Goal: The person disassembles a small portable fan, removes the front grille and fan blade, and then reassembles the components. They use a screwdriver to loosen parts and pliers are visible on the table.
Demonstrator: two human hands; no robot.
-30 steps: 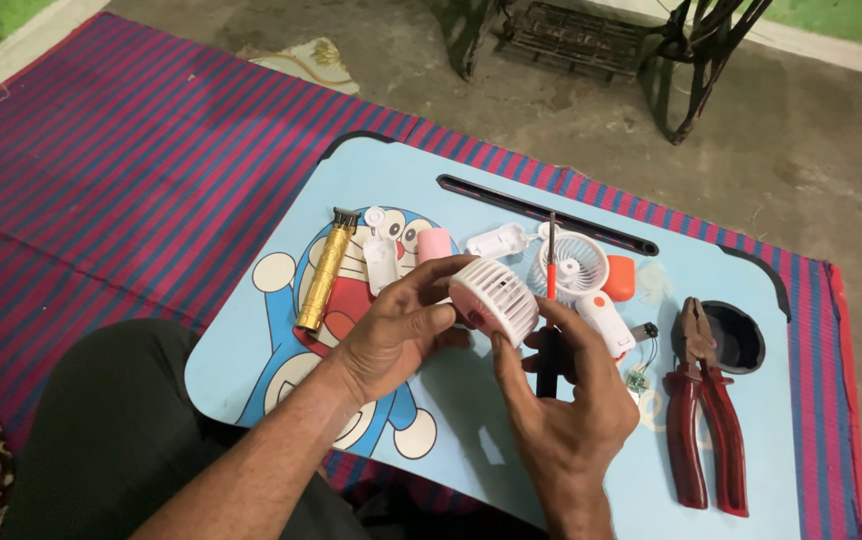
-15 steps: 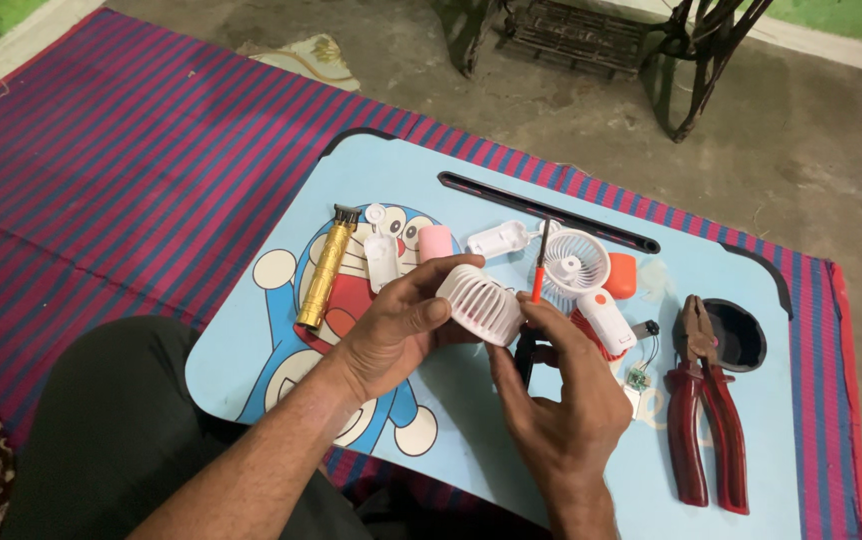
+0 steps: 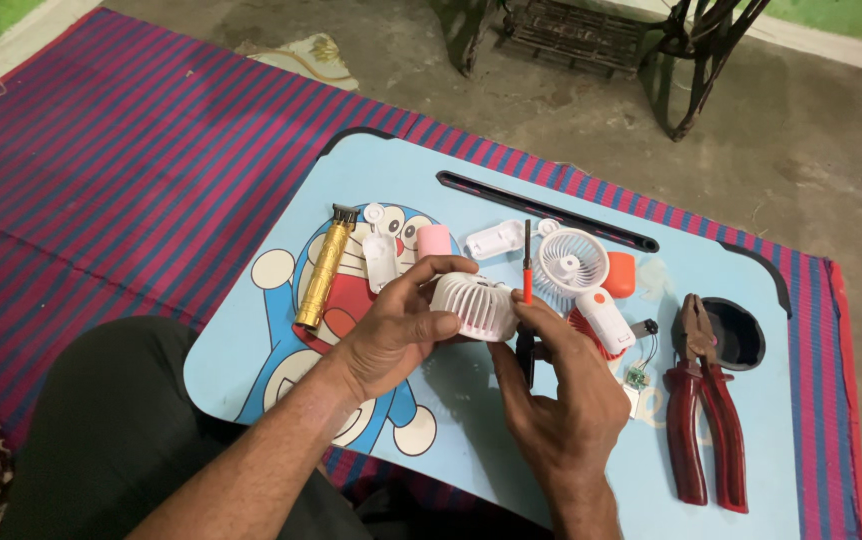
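Both forearms reach up from the lower edge over the light-blue cartoon lap table (image 3: 471, 440), bent inward so the hands meet above its middle. The right hand (image 3: 561, 400) is curled closed around a small screwdriver (image 3: 526, 290) with its red shaft upright, while the left hand (image 3: 396, 330) grips a white slotted fan grille (image 3: 476, 305) between thumb and fingers. Beyond them lie a gold trimmer (image 3: 323, 268), a white fan rotor (image 3: 571, 262) and, off to the right, red-handled pliers (image 3: 703, 410).
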